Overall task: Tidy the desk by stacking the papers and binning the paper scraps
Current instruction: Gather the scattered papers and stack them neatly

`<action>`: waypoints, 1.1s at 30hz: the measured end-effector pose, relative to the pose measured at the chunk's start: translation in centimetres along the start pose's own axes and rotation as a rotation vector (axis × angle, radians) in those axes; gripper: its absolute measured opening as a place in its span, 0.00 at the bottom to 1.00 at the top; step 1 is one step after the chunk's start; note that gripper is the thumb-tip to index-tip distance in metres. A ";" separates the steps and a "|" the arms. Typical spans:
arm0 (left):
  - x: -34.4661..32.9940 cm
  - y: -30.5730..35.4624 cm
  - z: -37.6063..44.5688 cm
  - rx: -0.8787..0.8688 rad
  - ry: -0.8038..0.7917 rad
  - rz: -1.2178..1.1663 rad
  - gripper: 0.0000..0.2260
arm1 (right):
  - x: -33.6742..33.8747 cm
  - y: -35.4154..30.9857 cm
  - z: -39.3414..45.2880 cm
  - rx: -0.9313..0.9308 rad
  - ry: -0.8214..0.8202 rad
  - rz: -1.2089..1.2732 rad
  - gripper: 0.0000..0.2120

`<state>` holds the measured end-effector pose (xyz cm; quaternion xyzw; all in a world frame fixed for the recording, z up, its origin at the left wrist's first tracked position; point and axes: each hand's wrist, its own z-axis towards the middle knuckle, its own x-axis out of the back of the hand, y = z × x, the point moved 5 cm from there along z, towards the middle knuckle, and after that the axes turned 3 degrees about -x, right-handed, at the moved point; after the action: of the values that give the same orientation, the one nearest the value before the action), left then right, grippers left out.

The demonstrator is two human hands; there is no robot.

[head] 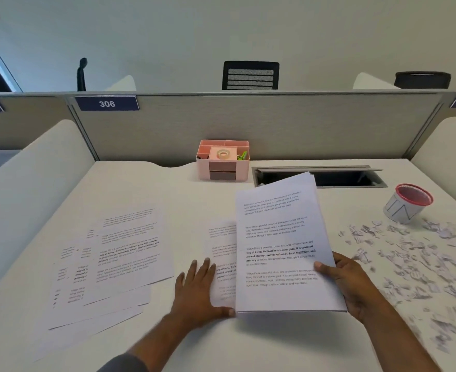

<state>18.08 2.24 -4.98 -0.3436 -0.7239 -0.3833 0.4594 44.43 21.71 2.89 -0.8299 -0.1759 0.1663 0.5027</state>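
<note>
My right hand (347, 283) grips a bundle of printed sheets (280, 245) by its right edge, thumb on top, lifted and tilted above the desk. Under it lies another printed sheet (222, 253) flat on the desk, and my left hand (198, 291) rests on that sheet's left edge with straight fingers. Several more printed papers (108, 264) lie fanned out at the left. Paper scraps (409, 264) are scattered over the right side of the desk. A small bin (406, 204) with a red rim stands tilted at the far right.
A pink desk organiser (222, 161) with a tape roll stands at the back centre against the grey partition. An open cable tray slot (328, 177) is cut into the desk behind the held sheets. White side dividers flank the desk.
</note>
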 end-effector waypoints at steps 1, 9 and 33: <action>0.3 -0.2 0.1 -0.002 0.017 0.007 0.55 | -0.1 0.0 0.0 0.002 -0.006 -0.004 0.10; 2.7 -1.3 0.1 -0.038 0.139 -0.313 0.23 | -1.3 -0.3 0.5 0.015 -0.026 -0.001 0.10; 5.8 -1.8 3.2 0.253 0.379 -0.724 0.17 | -4.0 1.9 1.1 -0.041 -0.018 -0.028 0.11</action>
<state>13.30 4.97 -0.96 0.0682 -0.7419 -0.4843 0.4588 40.66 19.90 1.07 -0.8358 -0.1953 0.1632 0.4865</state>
